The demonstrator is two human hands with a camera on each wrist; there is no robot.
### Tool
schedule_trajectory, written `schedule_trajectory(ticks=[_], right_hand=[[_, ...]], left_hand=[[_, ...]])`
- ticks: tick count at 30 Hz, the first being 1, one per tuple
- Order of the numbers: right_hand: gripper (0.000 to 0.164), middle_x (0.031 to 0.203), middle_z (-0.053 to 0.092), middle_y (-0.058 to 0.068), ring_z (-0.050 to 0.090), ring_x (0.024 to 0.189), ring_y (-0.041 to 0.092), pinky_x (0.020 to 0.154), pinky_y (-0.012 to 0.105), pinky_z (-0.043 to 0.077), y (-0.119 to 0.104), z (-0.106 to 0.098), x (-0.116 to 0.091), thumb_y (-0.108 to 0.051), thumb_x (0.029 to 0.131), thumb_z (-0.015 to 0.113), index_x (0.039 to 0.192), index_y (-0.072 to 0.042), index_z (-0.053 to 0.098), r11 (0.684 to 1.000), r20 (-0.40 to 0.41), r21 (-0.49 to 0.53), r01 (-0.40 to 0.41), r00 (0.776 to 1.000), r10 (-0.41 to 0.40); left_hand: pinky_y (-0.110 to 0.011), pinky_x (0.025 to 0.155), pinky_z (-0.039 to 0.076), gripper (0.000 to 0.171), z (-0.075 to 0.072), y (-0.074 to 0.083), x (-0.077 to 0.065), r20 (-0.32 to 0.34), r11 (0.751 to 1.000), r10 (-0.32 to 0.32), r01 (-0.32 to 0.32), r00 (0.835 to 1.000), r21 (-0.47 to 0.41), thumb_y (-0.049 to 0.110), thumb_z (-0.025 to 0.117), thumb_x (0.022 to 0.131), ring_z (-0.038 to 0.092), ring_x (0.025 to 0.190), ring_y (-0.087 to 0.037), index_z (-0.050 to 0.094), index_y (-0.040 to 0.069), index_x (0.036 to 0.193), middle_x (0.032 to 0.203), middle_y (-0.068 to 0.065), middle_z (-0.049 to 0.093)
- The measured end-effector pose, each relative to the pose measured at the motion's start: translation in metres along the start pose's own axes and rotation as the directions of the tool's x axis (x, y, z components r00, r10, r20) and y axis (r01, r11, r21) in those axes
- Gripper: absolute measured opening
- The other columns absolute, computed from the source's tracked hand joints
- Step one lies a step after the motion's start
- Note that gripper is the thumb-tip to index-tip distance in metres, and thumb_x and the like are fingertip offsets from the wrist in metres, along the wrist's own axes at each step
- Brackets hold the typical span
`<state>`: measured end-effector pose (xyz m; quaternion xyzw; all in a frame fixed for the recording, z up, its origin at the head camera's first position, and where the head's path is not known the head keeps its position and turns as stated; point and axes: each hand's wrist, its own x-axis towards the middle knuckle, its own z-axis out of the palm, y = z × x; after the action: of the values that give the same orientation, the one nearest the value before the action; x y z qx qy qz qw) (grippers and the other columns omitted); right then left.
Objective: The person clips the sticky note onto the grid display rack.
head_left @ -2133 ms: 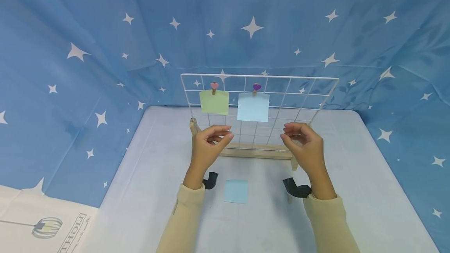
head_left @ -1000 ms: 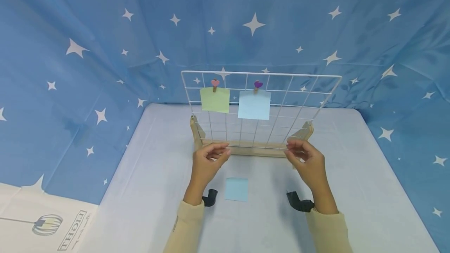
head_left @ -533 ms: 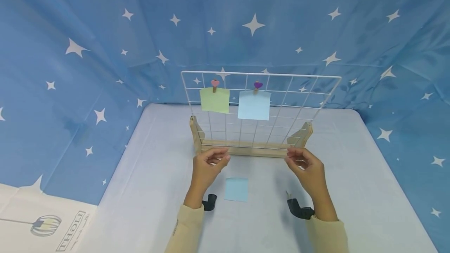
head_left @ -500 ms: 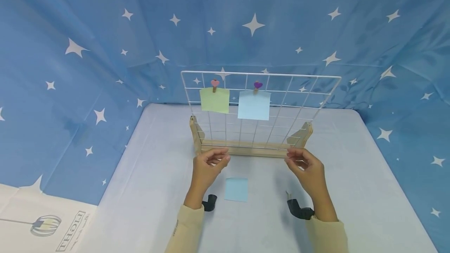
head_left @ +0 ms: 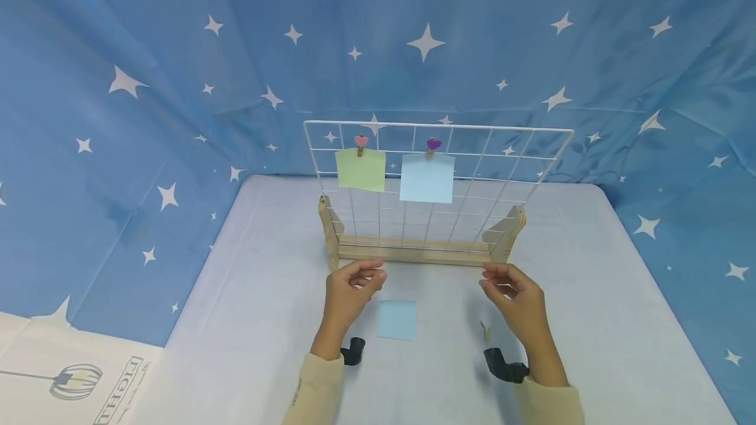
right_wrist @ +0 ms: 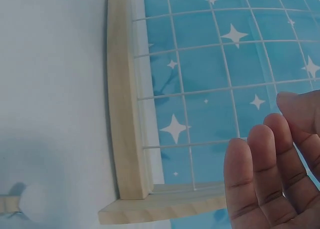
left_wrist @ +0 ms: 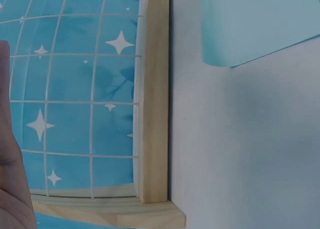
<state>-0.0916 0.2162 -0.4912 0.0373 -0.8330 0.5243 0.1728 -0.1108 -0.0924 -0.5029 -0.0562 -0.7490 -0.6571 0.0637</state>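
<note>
My left hand (head_left: 348, 292) hovers with loosely curled fingers, holding nothing, just beyond a light blue sticky note (head_left: 397, 320) lying on the table. Opposite it, my right hand (head_left: 520, 300) hangs in the same loose curl, also holding nothing. A small wooden clothespin (head_left: 485, 331) lies on the table below the right hand; the right wrist view catches it (right_wrist: 9, 204) at the left edge. Behind both hands stands a white wire grid (head_left: 466, 205). On it hang a green note (head_left: 361, 170) under a pink-heart clothespin (head_left: 361, 143) and a blue note (head_left: 427, 179) under a purple-heart clothespin (head_left: 433, 145).
A wooden base (head_left: 413, 254) with two side brackets carries the grid. Black curved mounts (head_left: 504, 367) sit at both wrists. The white-covered table (head_left: 266, 248) is backed by a blue star-patterned curtain (head_left: 378, 12). A printed pale cloth (head_left: 65, 372) lies at the lower left.
Both hands have drawn back from the grid towards the body, staying loosely curled. The clothespin on the table has come into fuller view from behind the right wrist mount.
</note>
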Motion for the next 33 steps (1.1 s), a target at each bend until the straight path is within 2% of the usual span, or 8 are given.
schedule_trajectory(ticks=[4, 19, 21, 26, 33], right_hand=[[0.026, 0.102, 0.076, 0.023, 0.064, 0.088, -0.008, 0.079, 0.007, 0.054, 0.005, 0.001, -0.007, 0.015, 0.089, 0.08, 0.113, 0.006, 0.075, 0.999, 0.006, 0.005, -0.039, 0.999, 0.039], [0.025, 0.103, 0.076, 0.025, 0.063, 0.088, -0.009, 0.079, 0.006, 0.053, 0.021, -0.003, -0.019, 0.016, 0.09, 0.077, 0.114, 0.009, 0.073, 0.995, 0.013, -0.026, -0.094, 0.995, 0.095], [0.024, 0.103, 0.076, 0.025, 0.063, 0.088, -0.009, 0.079, 0.006, 0.053, 0.023, -0.004, -0.02, 0.015, 0.091, 0.077, 0.114, 0.01, 0.073, 0.994, 0.017, -0.034, -0.108, 0.994, 0.108], [0.023, 0.104, 0.076, 0.024, 0.062, 0.087, -0.007, 0.077, 0.006, 0.052, 0.028, -0.005, -0.023, 0.012, 0.092, 0.078, 0.114, 0.009, 0.073, 0.986, 0.034, -0.055, -0.157, 0.987, 0.159], [0.021, 0.105, 0.077, 0.022, 0.063, 0.086, -0.006, 0.077, 0.007, 0.052, 0.038, -0.006, -0.031, 0.01, 0.094, 0.077, 0.115, 0.008, 0.074, 0.974, 0.062, -0.047, -0.223, 0.972, 0.225]], left_hand=[[-0.02, 0.059, 0.058, 0.019, 0.002, -0.006, -0.003, 0.011, 1.0, -0.025, 0.025, 1.0, 0.004, 0.01, 0.085, 0.095, 0.074, 0.072, -0.012, 0.082, 0.001, 0.111, 0.094, -0.012, 0.081], [-0.02, 0.059, 0.057, 0.024, 0.001, -0.018, -0.008, 0.021, 0.997, -0.08, 0.079, 0.997, 0.011, 0.011, 0.084, 0.096, 0.077, 0.076, -0.036, 0.08, -0.003, 0.114, 0.096, -0.012, 0.081], [-0.02, 0.059, 0.057, 0.023, 0.001, -0.02, -0.007, 0.02, 0.995, -0.097, 0.097, 0.995, 0.011, 0.011, 0.084, 0.096, 0.077, 0.077, -0.036, 0.08, -0.002, 0.114, 0.096, -0.012, 0.081], [-0.02, 0.06, 0.057, 0.024, 0.001, -0.026, -0.009, 0.022, 0.988, -0.152, 0.152, 0.988, 0.031, 0.013, 0.084, 0.096, 0.075, 0.076, -0.022, 0.08, -0.001, 0.115, 0.098, -0.012, 0.081], [-0.019, 0.06, 0.055, 0.023, 0.002, -0.036, -0.013, 0.029, 0.975, -0.212, 0.21, 0.977, 0.074, 0.016, 0.082, 0.098, 0.075, 0.078, -0.032, 0.081, 0.0, 0.115, 0.1, -0.012, 0.08]])
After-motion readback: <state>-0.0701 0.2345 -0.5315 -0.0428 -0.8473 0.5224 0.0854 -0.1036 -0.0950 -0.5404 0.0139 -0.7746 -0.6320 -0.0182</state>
